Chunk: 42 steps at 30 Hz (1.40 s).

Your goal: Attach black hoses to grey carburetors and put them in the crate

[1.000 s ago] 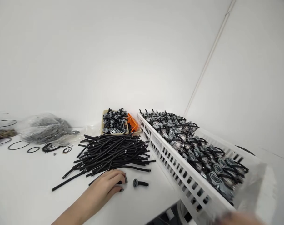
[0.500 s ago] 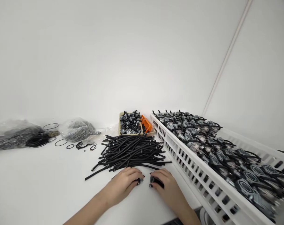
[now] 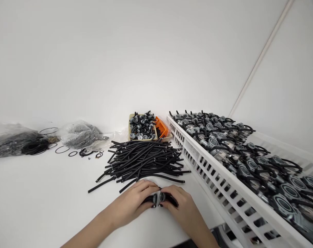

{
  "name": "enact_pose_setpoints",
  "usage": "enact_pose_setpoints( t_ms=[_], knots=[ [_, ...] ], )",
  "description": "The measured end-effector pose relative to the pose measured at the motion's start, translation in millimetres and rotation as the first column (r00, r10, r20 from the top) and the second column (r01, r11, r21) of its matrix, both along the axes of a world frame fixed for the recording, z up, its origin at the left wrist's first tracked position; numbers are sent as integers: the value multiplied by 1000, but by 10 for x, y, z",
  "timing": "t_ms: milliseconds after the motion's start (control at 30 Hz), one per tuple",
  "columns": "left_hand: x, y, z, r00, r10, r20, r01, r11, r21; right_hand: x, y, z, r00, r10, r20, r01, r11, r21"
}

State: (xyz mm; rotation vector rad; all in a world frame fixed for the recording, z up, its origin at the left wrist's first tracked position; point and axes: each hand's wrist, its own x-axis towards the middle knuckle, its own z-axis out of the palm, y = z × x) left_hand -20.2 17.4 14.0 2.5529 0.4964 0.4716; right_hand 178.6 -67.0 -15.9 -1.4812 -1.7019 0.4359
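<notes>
Facing each other near the front edge of the white desk [image 3: 48, 196], two grey-ringed black tubular fittings [image 3: 155, 198], pinched by left hand [image 3: 135, 200] and right hand [image 3: 181, 202] respectively, have been brought closer, their ends seemingly aligned.

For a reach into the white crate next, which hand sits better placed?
Probably the right hand: it is nearer the white crate, while the left hand is farther across. The right holds a dark fitting, though, so it would likely need freeing first.

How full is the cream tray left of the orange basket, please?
The cream tray is full: grey-ended fittings lie heaped inside, some above its far edge.
</notes>
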Motion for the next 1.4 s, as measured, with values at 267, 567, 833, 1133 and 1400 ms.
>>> enact_pose_setpoints(
  t_ms=[267, 567, 833, 1133, 1400],
  knots=[
    [18, -11, -29, 996, 64, 67, -60, 997, -56, 4, -13, -45, 998, 22, 54, -25, 998, 52],
    [-13, -25, -80, 978, 105, 183, -119, 990, 71, 26, -18, -45, 999, 31, 41, -34, 996, 83],
    [-19, 6, -129, 981, 145, 131, -168, 968, 187, 53, -37, 24, 995, 32, -99, -11, 978, 208],
    [-14, 10, -124, 975, 186, 119, -202, 970, 139, 70, -78, 65, 867, 37, -497, 14, 995, 99],
    [-13, -9, -103, 973, 174, 151, -193, 973, 127, 46, -95, 105, 821, 165, -547, -121, 986, 117]
  ],
)
